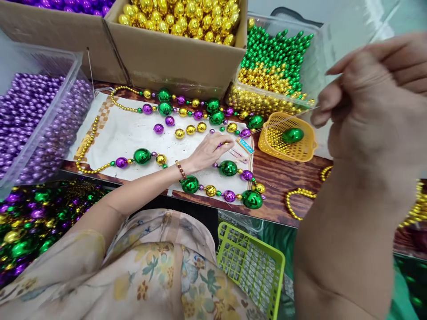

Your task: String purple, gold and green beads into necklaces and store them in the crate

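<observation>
My right hand [370, 89] is raised at the right, thumb and fingers pinched on a thin thread [290, 119]. The thread slants down to the left, over a small yellow basket [310, 149], towards my left hand [209, 150]. Low over the white cloth [116, 133], my left hand has its fingers closed on the bead string, partly hiding small purple beads. Around it curves a strand with big green beads [228, 168], purple beads [229, 196] and gold beads [210, 190]. Loose gold beads [190, 130] and purple beads [158, 129] lie just behind it.
A finished-looking strand [183, 112] stretches along the back of the cloth. Cardboard boxes [176, 62] and clear bins of purple beads [33, 120] and green and gold beads [276, 58] border the table. A lime-green basket [282, 266] stands below its front edge.
</observation>
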`<state>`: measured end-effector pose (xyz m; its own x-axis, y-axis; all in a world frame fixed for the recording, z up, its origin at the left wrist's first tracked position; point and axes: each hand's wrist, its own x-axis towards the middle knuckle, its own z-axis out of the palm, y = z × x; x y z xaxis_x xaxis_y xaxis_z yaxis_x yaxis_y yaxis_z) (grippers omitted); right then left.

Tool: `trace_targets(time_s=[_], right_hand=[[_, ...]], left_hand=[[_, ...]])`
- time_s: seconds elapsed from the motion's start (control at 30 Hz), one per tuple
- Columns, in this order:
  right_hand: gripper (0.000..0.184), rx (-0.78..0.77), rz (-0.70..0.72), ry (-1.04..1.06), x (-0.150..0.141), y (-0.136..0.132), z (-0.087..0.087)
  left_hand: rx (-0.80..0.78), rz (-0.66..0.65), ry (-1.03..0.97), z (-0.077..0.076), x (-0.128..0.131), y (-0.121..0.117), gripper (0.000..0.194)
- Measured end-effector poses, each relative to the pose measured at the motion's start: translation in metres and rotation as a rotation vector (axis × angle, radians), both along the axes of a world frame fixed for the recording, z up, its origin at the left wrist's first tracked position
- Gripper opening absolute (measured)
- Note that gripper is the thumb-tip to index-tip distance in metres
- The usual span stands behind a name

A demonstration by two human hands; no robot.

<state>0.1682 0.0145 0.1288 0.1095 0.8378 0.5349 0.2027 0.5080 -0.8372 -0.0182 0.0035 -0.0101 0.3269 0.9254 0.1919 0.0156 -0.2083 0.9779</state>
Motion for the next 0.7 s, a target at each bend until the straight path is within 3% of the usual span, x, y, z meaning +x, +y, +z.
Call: trace_targets(time_s=[0.1, 0.27, 0.47, 0.7], right_hand=[[0.014, 0.069, 0.072, -0.028, -0.010, -0.004, -0.009], [0.019, -0.040, 0.151, -0.071, -0.016, 0.001, -0.018], [0.018, -0.001, 0.083, -0.050, -0.020, 0.005, -0.021], [0.023, 0.017, 0.120, 0.012, -0.033, 0.005, -0.023]], left_hand=[[-0.024, 0.085, 0.049, -0.004, -0.018, -0.004, 0.009], [-0.042, 0.122, 0.041, -0.007, -0.040, -0.003, 0.011], [-0.135, 0.128, -0.032, -0.001, -0.042, 0.000, 0.015], [0.135, 0.130, 0.241, -0.017, -0.045, -0.003, 0.015]])
